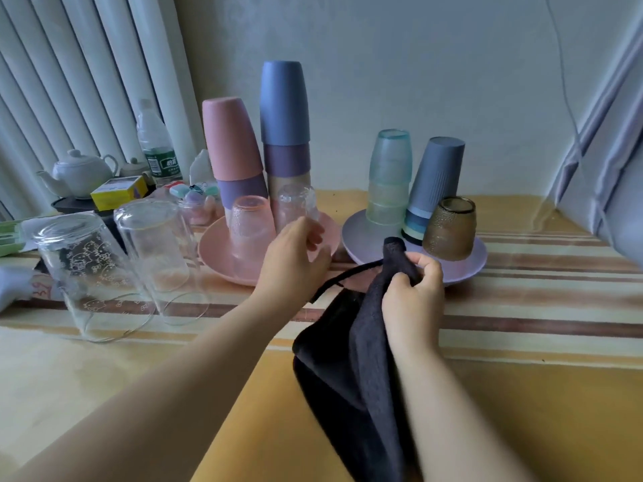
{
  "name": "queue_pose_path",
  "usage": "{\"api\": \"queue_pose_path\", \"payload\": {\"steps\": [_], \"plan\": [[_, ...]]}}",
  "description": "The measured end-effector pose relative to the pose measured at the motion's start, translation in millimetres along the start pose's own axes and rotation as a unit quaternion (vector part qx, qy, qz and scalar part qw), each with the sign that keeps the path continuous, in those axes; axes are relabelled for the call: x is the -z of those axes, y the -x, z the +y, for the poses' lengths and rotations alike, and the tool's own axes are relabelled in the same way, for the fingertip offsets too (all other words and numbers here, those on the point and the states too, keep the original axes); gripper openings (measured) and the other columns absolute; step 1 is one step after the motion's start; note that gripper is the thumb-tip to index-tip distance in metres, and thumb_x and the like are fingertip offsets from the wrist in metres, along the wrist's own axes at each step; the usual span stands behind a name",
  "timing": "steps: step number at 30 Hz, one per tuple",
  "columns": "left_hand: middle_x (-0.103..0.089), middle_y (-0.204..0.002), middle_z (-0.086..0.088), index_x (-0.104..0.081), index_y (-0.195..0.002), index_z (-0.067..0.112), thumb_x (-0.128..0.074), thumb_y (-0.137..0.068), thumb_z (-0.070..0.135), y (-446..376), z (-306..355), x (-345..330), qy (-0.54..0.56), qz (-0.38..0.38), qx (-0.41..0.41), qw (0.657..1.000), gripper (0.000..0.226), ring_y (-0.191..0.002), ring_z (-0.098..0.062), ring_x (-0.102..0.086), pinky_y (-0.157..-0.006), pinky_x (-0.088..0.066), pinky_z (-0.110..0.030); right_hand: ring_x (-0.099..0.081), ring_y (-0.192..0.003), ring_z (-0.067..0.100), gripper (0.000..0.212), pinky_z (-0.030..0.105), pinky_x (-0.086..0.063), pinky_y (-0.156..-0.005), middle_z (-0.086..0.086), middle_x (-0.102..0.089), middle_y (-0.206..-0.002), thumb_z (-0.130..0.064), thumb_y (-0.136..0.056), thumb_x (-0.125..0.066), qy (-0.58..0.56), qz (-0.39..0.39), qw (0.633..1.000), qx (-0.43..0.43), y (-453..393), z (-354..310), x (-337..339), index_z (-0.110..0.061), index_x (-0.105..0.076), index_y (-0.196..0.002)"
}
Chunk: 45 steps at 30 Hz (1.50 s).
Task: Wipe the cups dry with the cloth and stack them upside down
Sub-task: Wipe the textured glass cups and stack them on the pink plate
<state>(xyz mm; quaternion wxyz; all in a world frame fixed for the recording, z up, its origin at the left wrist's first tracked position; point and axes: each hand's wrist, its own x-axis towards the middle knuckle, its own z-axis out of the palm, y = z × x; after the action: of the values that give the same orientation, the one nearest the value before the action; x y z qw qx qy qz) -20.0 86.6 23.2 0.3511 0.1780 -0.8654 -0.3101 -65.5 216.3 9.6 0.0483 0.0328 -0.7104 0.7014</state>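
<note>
Nearest the camera, the person's right hand (412, 293) grips a dark cloth (351, 363) near its top edge, its fingers (426, 264) curled into the fabric so that the rest hangs down toward the striped desk (522, 394), with a thin loop trailing off to the left. Just beside it, the left hand (292, 259) reaches forward over the rim of a pink plate (215, 259), its fingers loosely spread and touching the base of a small clear cup (295, 207) that stands upside down on the plate; a firm grip cannot be told. To the left, two tall clear glasses (114, 262) stand inverted on the desk, one printed with small cartoon figures. On the pink plate an upside-down pink glass cup (248, 224) stands before two tall stacks of inverted plastic cups, one topped in pink (231, 140), the other in blue (283, 102). To the right, a lilac plate (466, 269) bears an inverted amber glass (449, 227), a stack of green translucent cups (388, 175) and a tilted grey-blue stack (435, 179). Farther back on the left are a white teapot (78, 172), a water bottle (155, 144) and a yellow box (118, 191), before a white radiator (69, 64).
</note>
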Motion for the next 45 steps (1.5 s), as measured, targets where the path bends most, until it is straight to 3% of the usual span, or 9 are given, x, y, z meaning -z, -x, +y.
{"api": "queue_pose_path", "payload": {"steps": [2,6,12,16,25,31,35,39,45], "plan": [[-0.063,-0.091,0.000,-0.061,-0.100,0.009,-0.062,-0.084,0.007,-7.6,16.0,-19.1,0.038,-0.054,0.008,0.998,0.016,-0.085,-0.020,-0.061,-0.085,-0.050,-0.034,-0.052,-0.097,0.016,0.034,0.014,-0.034,-0.075,0.002,-0.060,-0.107,0.007,-0.083,-0.040,-0.020,0.075,0.997,-0.031,-12.1,4.2,9.4,-0.013,-0.058,-0.105],[-0.061,-0.107,0.004,-0.057,-0.117,0.012,-0.073,-0.082,0.021,-30.8,44.2,-62.7,0.097,-0.151,0.048,0.983,0.039,-0.100,-0.016,-0.060,-0.092,-0.049,-0.028,-0.052,-0.110,0.025,0.032,0.035,-0.041,-0.096,0.005,-0.057,-0.117,0.003,-0.082,-0.040,-0.045,0.166,0.980,-0.099,-23.8,13.5,15.7,-0.017,-0.061,-0.095],[-0.051,-0.125,0.006,-0.043,-0.135,0.014,-0.084,-0.070,0.038,-62.2,65.0,-121.7,0.141,-0.255,0.117,0.949,0.081,-0.115,-0.012,-0.051,-0.093,-0.039,-0.024,-0.048,-0.114,0.020,0.030,0.025,-0.037,-0.093,-0.006,-0.046,-0.108,0.003,-0.083,-0.039,-0.094,0.208,0.965,-0.131,-30.4,16.5,17.5,-0.016,-0.060,-0.095],[-0.063,-0.119,0.003,-0.052,-0.127,0.012,-0.089,-0.067,0.026,-70.4,65.1,-144.5,0.201,-0.301,0.121,0.924,0.072,-0.111,-0.014,-0.062,-0.094,-0.048,-0.026,-0.048,-0.112,0.021,0.031,0.025,-0.037,-0.093,-0.007,-0.046,-0.103,0.004,-0.082,-0.040,-0.113,0.217,0.959,-0.140,-32.9,17.2,16.6,-0.016,-0.060,-0.095],[-0.068,-0.109,-0.002,-0.052,-0.118,0.016,-0.079,-0.040,0.044,-72.7,73.3,-143.2,0.196,-0.253,0.067,0.945,0.087,-0.098,-0.015,-0.067,-0.086,-0.056,-0.034,-0.045,-0.101,0.014,0.031,0.015,-0.029,-0.079,-0.008,-0.047,-0.101,0.004,-0.084,-0.040,-0.117,0.212,0.960,-0.140,-34.3,19.1,13.8,-0.017,-0.058,-0.097],[-0.062,-0.106,0.000,-0.047,-0.115,0.015,-0.082,-0.072,0.015,-75.2,78.8,-141.0,0.191,-0.267,0.059,0.943,0.055,-0.093,-0.013,-0.062,-0.079,-0.052,-0.023,-0.047,-0.102,0.016,0.031,0.019,-0.035,-0.085,-0.002,-0.049,-0.106,0.006,-0.084,-0.039,-0.117,0.210,0.962,-0.128,-31.8,18.4,14.0,-0.015,-0.058,-0.096],[-0.064,-0.112,-0.003,-0.048,-0.120,0.013,-0.082,-0.074,0.014,-80.6,83.0,-123.4,0.236,-0.228,0.068,0.942,0.057,-0.101,-0.016,-0.064,-0.083,-0.055,-0.030,-0.045,-0.099,0.015,0.030,0.015,-0.031,-0.080,-0.002,-0.049,-0.108,0.005,-0.085,-0.039,-0.118,0.202,0.964,-0.125,-30.6,17.4,14.0,-0.016,-0.056,-0.096],[-0.067,-0.101,0.001,-0.049,-0.119,0.013,-0.083,-0.074,0.014,-74.6,83.1,-77.3,0.250,-0.206,0.061,0.944,0.057,-0.086,-0.005,-0.066,-0.076,-0.055,-0.019,-0.045,-0.098,0.016,0.030,0.016,-0.032,-0.081,0.001,-0.051,-0.110,0.005,-0.084,-0.039,-0.106,0.193,0.969,-0.113,-29.9,16.9,13.8,-0.016,-0.056,-0.097],[-0.071,-0.099,-0.003,-0.052,-0.107,0.023,-0.080,-0.049,0.051,-9.5,38.0,4.0,0.218,-0.154,0.134,0.954,0.071,-0.090,-0.020,-0.070,-0.085,-0.056,-0.036,-0.052,-0.108,0.023,0.032,0.025,-0.038,-0.090,0.008,-0.057,-0.116,0.000,-0.085,-0.046,-0.080,0.137,0.985,-0.062,-24.2,12.3,9.1,-0.009,-0.054,-0.114]]}}
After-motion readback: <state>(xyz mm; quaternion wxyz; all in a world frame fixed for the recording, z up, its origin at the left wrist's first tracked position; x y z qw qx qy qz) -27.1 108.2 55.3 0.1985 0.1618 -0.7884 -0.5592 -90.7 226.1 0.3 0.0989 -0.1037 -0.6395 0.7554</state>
